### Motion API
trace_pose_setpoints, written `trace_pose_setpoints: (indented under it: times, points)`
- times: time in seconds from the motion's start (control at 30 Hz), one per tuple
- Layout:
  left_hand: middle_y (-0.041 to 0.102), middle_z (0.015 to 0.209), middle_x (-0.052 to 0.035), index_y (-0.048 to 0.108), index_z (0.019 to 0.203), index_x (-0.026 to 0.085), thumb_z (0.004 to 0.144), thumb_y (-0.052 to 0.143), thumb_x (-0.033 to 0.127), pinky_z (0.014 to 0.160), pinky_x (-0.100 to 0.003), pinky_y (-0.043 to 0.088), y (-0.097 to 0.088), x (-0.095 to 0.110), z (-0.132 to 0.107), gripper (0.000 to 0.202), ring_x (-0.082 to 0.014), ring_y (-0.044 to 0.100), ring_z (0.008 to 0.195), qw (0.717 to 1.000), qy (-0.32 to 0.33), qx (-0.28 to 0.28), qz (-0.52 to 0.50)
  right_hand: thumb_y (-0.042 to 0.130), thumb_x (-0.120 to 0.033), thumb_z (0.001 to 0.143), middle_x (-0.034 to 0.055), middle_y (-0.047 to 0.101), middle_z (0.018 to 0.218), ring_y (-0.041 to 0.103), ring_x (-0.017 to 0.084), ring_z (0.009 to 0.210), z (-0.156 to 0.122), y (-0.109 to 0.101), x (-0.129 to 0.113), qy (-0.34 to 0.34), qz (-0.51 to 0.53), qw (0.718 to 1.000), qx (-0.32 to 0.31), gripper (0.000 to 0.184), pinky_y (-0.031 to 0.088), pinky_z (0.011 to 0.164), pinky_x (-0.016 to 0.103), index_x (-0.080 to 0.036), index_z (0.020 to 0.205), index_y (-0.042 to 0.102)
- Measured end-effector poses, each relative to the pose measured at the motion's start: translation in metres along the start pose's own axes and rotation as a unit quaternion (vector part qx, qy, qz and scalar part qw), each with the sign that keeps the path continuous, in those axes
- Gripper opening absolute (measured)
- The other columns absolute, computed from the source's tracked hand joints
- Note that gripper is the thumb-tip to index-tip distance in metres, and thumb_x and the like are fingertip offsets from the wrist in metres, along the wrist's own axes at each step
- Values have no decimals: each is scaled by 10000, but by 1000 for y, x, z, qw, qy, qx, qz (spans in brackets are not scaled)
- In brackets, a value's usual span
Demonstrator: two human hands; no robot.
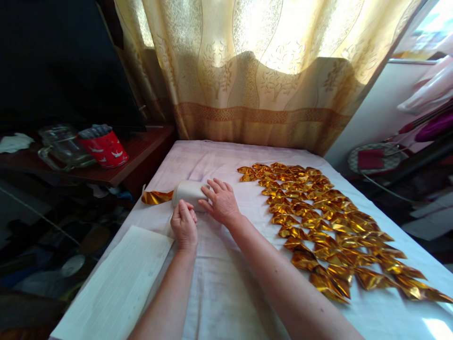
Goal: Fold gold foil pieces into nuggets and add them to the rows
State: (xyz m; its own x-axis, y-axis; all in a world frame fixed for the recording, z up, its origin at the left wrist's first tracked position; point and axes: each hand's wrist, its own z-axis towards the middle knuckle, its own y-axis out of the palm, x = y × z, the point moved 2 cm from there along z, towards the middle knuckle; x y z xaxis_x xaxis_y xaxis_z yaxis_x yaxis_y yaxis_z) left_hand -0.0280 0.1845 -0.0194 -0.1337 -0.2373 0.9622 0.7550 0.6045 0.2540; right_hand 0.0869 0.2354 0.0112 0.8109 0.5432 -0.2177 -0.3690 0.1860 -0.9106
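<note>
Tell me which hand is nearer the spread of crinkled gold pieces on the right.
Right. The right hand is at the right end of the white object, left of the gold pieces. The left hand is farther left, curled by that object's near side.

Patterned curtain [244, 89], sunlit | pale wall [378, 92], right | reddish-brown wooden cabinet [148, 147], left

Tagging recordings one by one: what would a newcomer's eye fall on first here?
Probably the shiny gold pieces, massed on the right of the pale cloth. Next, mid-picture, the right hand, fingers spread against a white rounded object, and the left hand curled at its near side. At left, a red cup stands on a dark wooden surface.
</note>
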Motion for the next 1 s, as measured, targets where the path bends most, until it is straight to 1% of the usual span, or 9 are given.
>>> trace_pose_setpoints:
  times: [0.23, 0.4, 0.47, 0.57, 0.67, 0.77, 0.83, 0.9, 1.0]
  points:
    - [339, 424, 100, 462, 665, 205, 834, 508, 692, 354, -172, 259, 0, 2, -1, 518, -62, 351, 360, 1000, 2, -1, 6, 539, -449, 960, 112, 568, 1399, 442, 285, 1345, 0, 0, 5, -4, 18, 999, 27, 378, 351, 1079, 452, -244, 1260, 646]
    - [325, 421, 100, 442, 659, 213, 859, 470, 679, 351, -175, 255, 0, 3, -1, 508, -67, 338, 355, 1000, 16, -2, 24, 520, -399, 966, 111, 605, 1357, 591, 230, 1206, -12, -7, 28, 41, 98, 991, 86, 371, 453, 1036, 370, -226, 1270, 646]
    - [329, 421, 96, 442, 654, 215, 876, 455, 657, 357, -180, 258, 0, 3, -2, 494, -72, 338, 360, 999, 29, -5, 35, 492, -394, 973, 89, 639, 1314, 612, 220, 1185, -26, -14, 39, 78, 128, 981, 124, 368, 472, 1034, 358, -234, 1263, 651]
    - [372, 446, 79, 479, 670, 212, 892, 455, 611, 399, -194, 312, 0, 6, -6, 458, -85, 370, 394, 996, 61, -17, 60, 486, -406, 968, 85, 658, 1284, 623, 214, 1175, -57, -26, 49, 86, 149, 976, 133, 381, 495, 1021, 351, -230, 1261, 654]
    - [554, 601, 17, 577, 777, 201, 856, 534, 577, 549, -226, 435, 1, 10, -13, 387, -121, 522, 553, 991, 98, -38, 84, 504, -415, 954, 112, 656, 1283, 638, 238, 1157, -94, -36, 54, 96, 137, 977, 135, 394, 522, 994, 372, -210, 1249, 665]
    - [687, 894, -72, 643, 980, 195, 798, 616, 545, 777, -289, 493, 6, 13, -23, 396, -188, 627, 827, 976, 139, -120, 119, 511, -400, 950, 99, 645, 1302, 636, 238, 1165, -126, -40, 55, 114, 124, 978, 122, 382, 539, 977, 376, -241, 1267, 653]
    - [694, 944, -74, 628, 1152, 200, 779, 641, 513, 824, -299, 489, 12, 12, -31, 487, -197, 631, 854, 947, 161, -216, 174, 524, -387, 942, 110, 630, 1322, 636, 246, 1166, -142, -38, 54, 121, 118, 979, 109, 390, 545, 970, 389, -240, 1284, 640]
    - [656, 793, -14, 584, 1282, 217, 779, 645, 473, 748, -265, 485, 17, 9, -38, 568, -165, 597, 708, 910, 169, -293, 240, 544, -370, 926, 126, 618, 1334, 633, 259, 1171, -152, -34, 52, 124, 120, 980, 102, 407, 548, 965, 408, -231, 1301, 623]
    - [442, 559, 79, 579, 1328, 233, 799, 609, 426, 605, -215, 426, 20, 5, -41, 564, -121, 454, 507, 886, 163, -316, 298, 555, -328, 911, 151, 589, 1359, 673, 254, 1084, -162, -28, 47, 158, 142, 971, 108, 460, 580, 905, 408, -220, 1358, 568]
